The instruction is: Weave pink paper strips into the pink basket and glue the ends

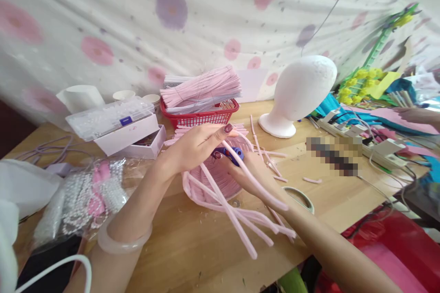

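A basket-like form of pink pipe cleaners [192,192] lies on its side on the table, several loose strands reaching toward me. My left hand [195,146] arches over its upper rim, thumb stretched to the right, fingers closed on a pink pipe cleaner [259,183] that curves down across my right forearm. Below it, my right hand [249,171] grips small blue-handled pliers [233,153] at the mouth of the form. The pliers' jaws are mostly hidden. Cut pink pieces [312,180] lie to the right.
Behind stands a red basket [206,116] with pipe cleaner bundles. A white foam head [302,91] is to its right, near power strips [360,137] and a tape roll [300,198]. Boxes [127,135] and bagged beads [92,197] sit left. Another person's hand [417,116] shows far right.
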Motion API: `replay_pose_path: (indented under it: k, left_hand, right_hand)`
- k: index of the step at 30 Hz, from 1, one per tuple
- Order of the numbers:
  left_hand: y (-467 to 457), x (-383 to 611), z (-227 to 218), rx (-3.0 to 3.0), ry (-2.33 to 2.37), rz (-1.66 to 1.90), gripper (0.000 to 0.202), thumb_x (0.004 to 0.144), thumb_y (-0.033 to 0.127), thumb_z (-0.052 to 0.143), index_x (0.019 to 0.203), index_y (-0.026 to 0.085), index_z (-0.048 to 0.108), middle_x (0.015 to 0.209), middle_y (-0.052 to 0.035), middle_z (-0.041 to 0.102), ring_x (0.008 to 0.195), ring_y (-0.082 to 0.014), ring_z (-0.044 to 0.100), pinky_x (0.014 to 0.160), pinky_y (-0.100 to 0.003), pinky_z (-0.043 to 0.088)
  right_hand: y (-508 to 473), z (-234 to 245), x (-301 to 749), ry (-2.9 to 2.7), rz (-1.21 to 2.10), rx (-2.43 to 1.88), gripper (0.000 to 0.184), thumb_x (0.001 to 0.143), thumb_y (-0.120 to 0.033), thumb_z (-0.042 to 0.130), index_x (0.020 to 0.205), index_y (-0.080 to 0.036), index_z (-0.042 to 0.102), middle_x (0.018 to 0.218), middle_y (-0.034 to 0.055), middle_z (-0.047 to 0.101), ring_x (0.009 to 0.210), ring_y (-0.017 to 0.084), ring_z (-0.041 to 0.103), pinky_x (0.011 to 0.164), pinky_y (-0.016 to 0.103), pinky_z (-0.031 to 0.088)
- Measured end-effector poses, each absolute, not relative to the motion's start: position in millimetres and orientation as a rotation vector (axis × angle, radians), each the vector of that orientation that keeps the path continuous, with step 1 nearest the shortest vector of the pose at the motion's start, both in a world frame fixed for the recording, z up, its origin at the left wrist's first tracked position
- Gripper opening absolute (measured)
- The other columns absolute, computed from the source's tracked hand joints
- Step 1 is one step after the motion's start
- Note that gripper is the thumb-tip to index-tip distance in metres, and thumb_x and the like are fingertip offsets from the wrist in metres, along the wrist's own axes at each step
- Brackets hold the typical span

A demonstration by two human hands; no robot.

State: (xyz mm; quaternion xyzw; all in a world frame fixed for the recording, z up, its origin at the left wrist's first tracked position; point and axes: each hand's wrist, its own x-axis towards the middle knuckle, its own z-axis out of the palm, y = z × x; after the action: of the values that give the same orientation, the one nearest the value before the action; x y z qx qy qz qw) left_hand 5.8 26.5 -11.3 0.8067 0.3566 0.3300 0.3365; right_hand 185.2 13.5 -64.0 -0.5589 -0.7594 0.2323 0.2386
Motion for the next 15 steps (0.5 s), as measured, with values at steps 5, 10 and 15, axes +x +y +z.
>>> replay_pose_path:
  k: [5,10,15]
  left_hand:
    - [26.7,4.9,-10.1,2.109,0.934,0.867,0.055,0.099,0.054,0.032,0.116,0.020,0.071,0.127,-0.0050,0.068,0.128,-0.0206,0.056,0.116,-0.033,0.035]
    - [25.2,5.8,-10.5,2.152,0.963,0.849,0.055,0.099,0.056,0.032,0.118,0.021,0.071,0.128,-0.0046,0.068,0.128,-0.0220,0.056,0.115,-0.035,0.036]
    - [24.0,8.6,-10.6,2.193,0.958,0.842,0.056,0.100,0.053,0.029,0.120,0.021,0.070,0.129,-0.0049,0.067,0.126,-0.0210,0.056,0.113,-0.033,0.036]
  right_hand:
    - [16.6,-72.4,183.8,-2.039,0.633,-1.603,0.039,0.092,-0.052,0.049,0.081,-0.020,0.070,0.065,0.0026,0.066,0.060,0.018,0.059,0.054,0.025,0.036]
    - [18.9,-75.0,181.6,-1.990,0.670,-1.606,0.039,0.092,-0.051,0.050,0.093,-0.019,0.072,0.077,0.0055,0.073,0.068,0.020,0.064,0.057,0.025,0.040]
    - [21.5,-78.0,180.8,-1.988,0.685,-1.617,0.042,0.092,-0.053,0.050,0.090,-0.018,0.072,0.077,0.0074,0.073,0.070,0.022,0.066,0.056,0.026,0.040]
